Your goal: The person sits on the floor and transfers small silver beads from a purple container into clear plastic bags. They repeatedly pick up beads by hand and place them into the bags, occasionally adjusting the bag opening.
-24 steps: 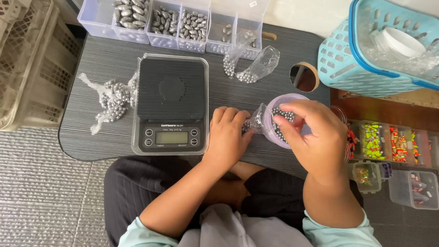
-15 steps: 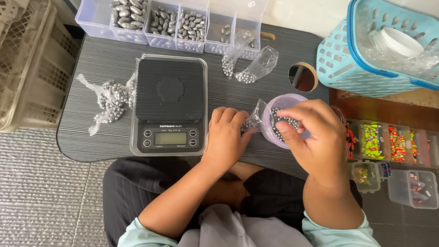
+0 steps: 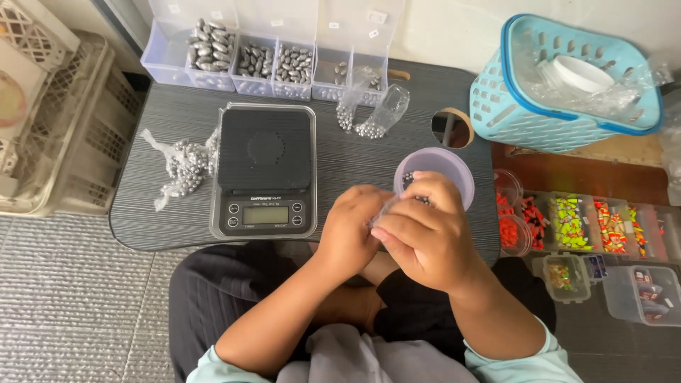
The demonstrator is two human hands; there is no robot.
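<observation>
Your left hand [image 3: 355, 223] and right hand [image 3: 425, 237] meet at centre frame, just below the lilac cup [image 3: 443, 167]; both pinch a small clear bag [image 3: 389, 207] between the fingertips, the left curled tight on its left edge, the right clasping it from the right with the index finger stretched across; the bag is mostly hidden by your fingers, so its contents can't be told; a few small grey metal weights [image 3: 408, 177] show inside the cup, right behind your right hand.

The cup sits at centre right of the dark grey table [image 3: 177, 234], near its right edge; the black scale [image 3: 264, 170] lies left of centre, just beside your left hand, its platform bare; a heap of metal weights in loose clear bags [image 3: 181, 167] lies left of the scale, touching its left side; two more filled clear bags [image 3: 372, 113] lie at upper centre, between the scale and a roll of tape [image 3: 452, 128].

A clear compartment box [image 3: 273, 64] runs along the top edge of the table, its cells holding grey weights sorted by size; a light blue basket [image 3: 567, 85] stands at upper right with a white lid and plastic wrap inside; clear boxes of bright lures [image 3: 582, 223] sit at right, off the table; beige crates [image 3: 50, 113] fill the upper left.
</observation>
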